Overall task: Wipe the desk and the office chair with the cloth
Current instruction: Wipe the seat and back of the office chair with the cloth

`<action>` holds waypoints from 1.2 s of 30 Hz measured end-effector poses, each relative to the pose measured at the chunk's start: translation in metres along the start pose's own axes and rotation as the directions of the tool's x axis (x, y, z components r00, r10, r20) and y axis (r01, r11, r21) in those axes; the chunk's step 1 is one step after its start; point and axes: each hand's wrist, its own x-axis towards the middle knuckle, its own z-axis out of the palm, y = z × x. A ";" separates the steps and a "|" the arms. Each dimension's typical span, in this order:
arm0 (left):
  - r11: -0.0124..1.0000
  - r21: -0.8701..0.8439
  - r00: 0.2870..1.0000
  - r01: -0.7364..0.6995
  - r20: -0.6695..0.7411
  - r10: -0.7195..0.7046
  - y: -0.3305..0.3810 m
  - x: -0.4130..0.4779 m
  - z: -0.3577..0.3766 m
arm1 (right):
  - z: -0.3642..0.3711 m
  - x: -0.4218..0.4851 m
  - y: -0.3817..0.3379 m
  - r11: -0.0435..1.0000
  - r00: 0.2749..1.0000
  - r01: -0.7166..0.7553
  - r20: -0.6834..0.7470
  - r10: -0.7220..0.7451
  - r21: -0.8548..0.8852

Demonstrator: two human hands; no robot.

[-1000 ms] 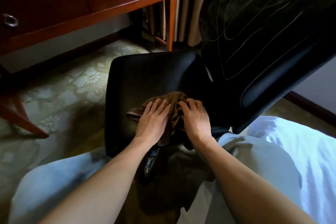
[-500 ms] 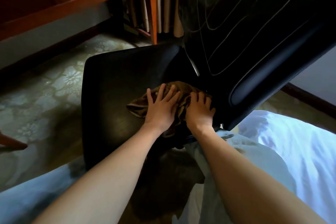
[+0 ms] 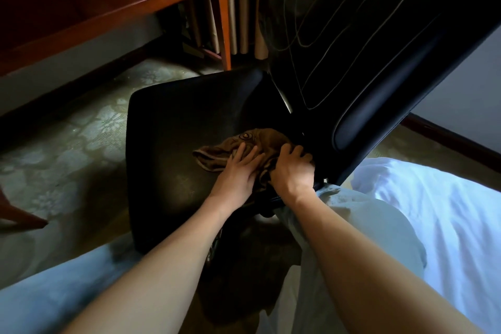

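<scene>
Pressing brown cloth (image 3: 261, 141) on black office chair seat (image 3: 173, 144), left hand (image 3: 238, 172) flat, spread; right hand (image 3: 294, 171) curled, gripping cloth beside backrest (image 3: 352, 49)

Cool daylight is coming from the right, brightening the bedding (image 3: 433, 211), while the chair seat (image 3: 176, 144) is sitting in deep shadow. Edges are bending from the wide-angle lens.

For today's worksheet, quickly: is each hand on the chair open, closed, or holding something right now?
Left hand: open, flat fingers pressing the cloth on the chair seat.
Right hand: fingers curled, gripping the cloth.
</scene>
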 end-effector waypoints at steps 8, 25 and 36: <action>1.000 -0.020 0.992 -0.002 -0.125 -0.001 0.000 -0.038 0.000 | -0.003 -0.034 -0.010 0.991 0.993 0.119 0.018 -0.120 0.060; 0.965 0.262 0.952 0.010 -0.296 0.071 -0.065 -0.141 -0.030 | 0.013 -0.090 -0.070 0.850 0.849 0.511 -0.228 -0.476 0.130; 0.947 0.177 0.887 0.267 -0.429 -0.169 -0.102 -0.190 -0.056 | 0.011 -0.102 -0.131 0.730 0.715 0.679 -0.294 -0.634 0.076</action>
